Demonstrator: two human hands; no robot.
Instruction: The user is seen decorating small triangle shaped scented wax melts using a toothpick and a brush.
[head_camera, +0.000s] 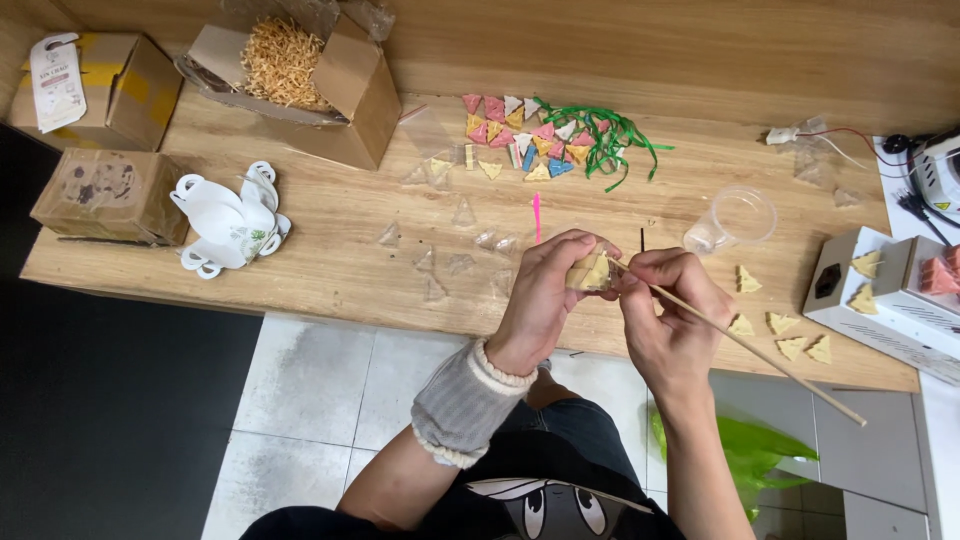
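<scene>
Far left on the wooden table (330, 240), two closed cardboard boxes (110, 195) sit one behind the other, white paper carriers (230, 225) lying just beside the nearer one. An open box of straw-coloured shreds (285, 65) stands behind them. Further along, small clear bags (440, 262) lie scattered, a heap of coloured triangles (520, 135) tangled with green ribbon (610, 140) beyond. Now the middle: the left hand (545, 300), wrist in a grey cuff, is curled tight around a pale yellow triangle (592, 272) held over the table's near edge. The right hand (672, 315) pinches a thin wooden stick (745, 345); its tip meets the triangle, and its long axis slants down to the right, the free end out past the table edge. Right of that, a clear plastic cup (740, 215), loose yellow triangles (790, 345), and a white tray (880, 300).
</scene>
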